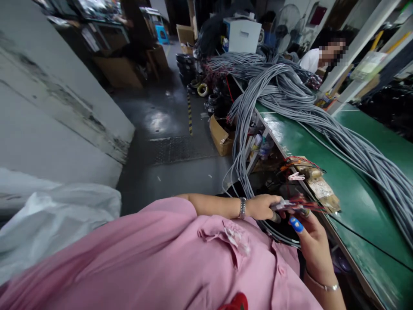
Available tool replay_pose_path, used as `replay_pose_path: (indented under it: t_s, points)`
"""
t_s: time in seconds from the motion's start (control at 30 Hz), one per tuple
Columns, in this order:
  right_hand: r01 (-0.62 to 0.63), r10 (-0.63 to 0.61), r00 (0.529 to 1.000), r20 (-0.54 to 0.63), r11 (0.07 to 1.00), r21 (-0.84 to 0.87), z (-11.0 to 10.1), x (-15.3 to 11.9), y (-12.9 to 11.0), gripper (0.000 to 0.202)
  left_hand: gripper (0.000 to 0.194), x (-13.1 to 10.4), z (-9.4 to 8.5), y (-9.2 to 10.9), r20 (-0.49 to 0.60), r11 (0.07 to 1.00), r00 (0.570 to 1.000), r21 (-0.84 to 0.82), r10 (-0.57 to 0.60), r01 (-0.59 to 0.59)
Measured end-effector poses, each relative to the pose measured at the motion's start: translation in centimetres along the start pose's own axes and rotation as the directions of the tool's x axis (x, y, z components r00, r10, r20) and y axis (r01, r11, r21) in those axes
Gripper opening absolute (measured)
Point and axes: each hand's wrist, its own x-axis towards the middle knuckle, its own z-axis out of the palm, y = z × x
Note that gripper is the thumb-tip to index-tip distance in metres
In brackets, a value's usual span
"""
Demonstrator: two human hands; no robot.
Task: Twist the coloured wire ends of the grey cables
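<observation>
My left hand (pixel 262 206), with a metal watch band at the wrist, is closed around the end of a bunch of grey cables. Thin red and white wire ends (pixel 298 203) fan out of the bunch to the right, blurred by motion. My right hand (pixel 314 243) has blue tape on its thumb and closes its fingers on these wires from the near side. Its fingertips are partly hidden behind the thumb. Grey cables (pixel 243 142) hang from the green workbench (pixel 361 206) and drop close to my left hand.
On the bench edge lie a worn tape-covered block (pixel 319 185) and a pink clip (pixel 296 176). A thick heap of grey cables (pixel 284 90) crosses the bench. A cardboard box (pixel 221 140) stands on the floor. Another person (pixel 311 60) is behind the bench. White plastic sheeting (pixel 61 219) lies left.
</observation>
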Motion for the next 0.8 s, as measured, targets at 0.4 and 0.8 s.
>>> replay_pose_path:
  t_s: [0.4,0.8]
  points:
    - [0.072,-0.079,0.995,-0.067,0.992,-0.102,2.1,0.5,1.3,0.017,0.030,-0.9,-0.2,-1.2,0.156,0.993,0.988,-0.119,-0.002,0.020]
    - [0.072,-0.048,0.990,-0.130,0.980,0.186,4.3,4.1,2.6,0.024,0.035,-1.2,-4.4,-3.1,-0.166,0.785,0.965,-0.616,-0.204,0.060]
